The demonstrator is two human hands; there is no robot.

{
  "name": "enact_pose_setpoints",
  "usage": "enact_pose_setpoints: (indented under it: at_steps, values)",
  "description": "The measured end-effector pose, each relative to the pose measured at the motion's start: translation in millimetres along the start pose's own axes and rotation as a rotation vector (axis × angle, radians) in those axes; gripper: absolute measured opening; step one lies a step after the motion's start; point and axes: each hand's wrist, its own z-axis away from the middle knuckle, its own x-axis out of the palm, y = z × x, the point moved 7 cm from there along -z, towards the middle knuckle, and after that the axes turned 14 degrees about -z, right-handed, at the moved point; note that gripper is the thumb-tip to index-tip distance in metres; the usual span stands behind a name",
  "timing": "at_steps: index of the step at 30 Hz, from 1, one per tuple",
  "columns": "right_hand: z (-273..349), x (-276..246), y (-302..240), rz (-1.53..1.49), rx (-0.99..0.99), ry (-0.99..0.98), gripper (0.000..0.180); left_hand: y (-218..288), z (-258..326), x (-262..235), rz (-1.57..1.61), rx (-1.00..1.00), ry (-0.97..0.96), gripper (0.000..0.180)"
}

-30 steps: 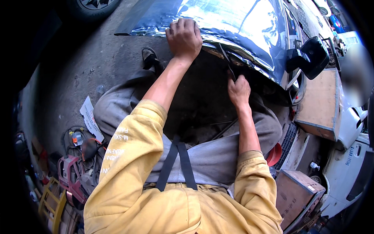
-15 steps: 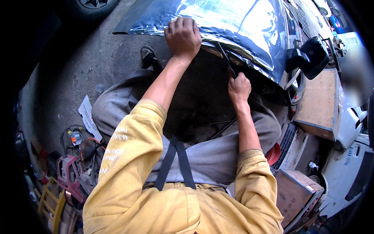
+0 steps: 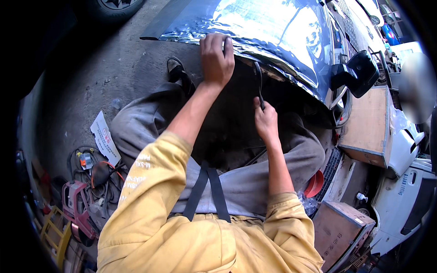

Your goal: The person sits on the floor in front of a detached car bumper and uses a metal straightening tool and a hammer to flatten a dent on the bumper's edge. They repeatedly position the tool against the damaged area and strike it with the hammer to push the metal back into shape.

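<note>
Our left hand (image 3: 217, 57) is closed over the near edge of a glossy dark car body panel (image 3: 255, 32), fingers curled onto its top face and thumb side toward us, so the grip sits right on the rim. Our right hand (image 3: 266, 120) is wrapped shut around the handle of a thin dark tool (image 3: 259, 84), which stands nearly upright with its upper end touching the underside of that same edge, just to the right of the left hand. We cannot tell what kind of tip the tool has, since it is narrow and in shadow.

The panel lies far of us, across the upper middle of the scene, its shiny surface mirroring sky and trees, and its near rim hangs over our lap. We sit with grey trousers (image 3: 255, 182) spread left and right beneath it, yellow sleeves (image 3: 154, 191) coming in from the near side. A dark shoe (image 3: 177, 73) rests on the concrete floor (image 3: 91, 77) to the left of the panel's edge.

To the left on the floor lie a white printed card (image 3: 104, 139), coiled cables (image 3: 98, 175) and a pink power tool (image 3: 77, 209). To the right we see a black side mirror (image 3: 355, 73), a brown board (image 3: 366, 125), a red bowl (image 3: 314, 184) near our right knee, and a cardboard box (image 3: 341, 230) nearer still.
</note>
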Motion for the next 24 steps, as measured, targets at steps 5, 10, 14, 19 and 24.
enact_pose_setpoints:
  at_steps: [5, 10, 14, 19, 24]
  values:
    - [41, 27, -8, -0.688, 0.096, -0.16, 0.047, -3, 99, -3, 0.665, -0.732, -0.602, 0.023]
    - [41, 29, 11, -0.691, 0.091, -0.254, 0.045, 26, 147, 5, 1.177, -0.888, -0.982, 0.029]
    - [46, 10, -6, -0.882, 0.202, -0.377, 0.047, 27, 137, 9, 1.097, -0.766, -1.03, 0.028]
    - [44, -16, -1, -0.878, 0.27, -0.544, 0.057, 21, 113, 2, 0.865, -0.619, -1.144, 0.027]
    - [40, -13, 4, -0.972, 0.328, -0.503, 0.05, 22, 112, 8, 0.853, -0.646, -1.185, 0.025]
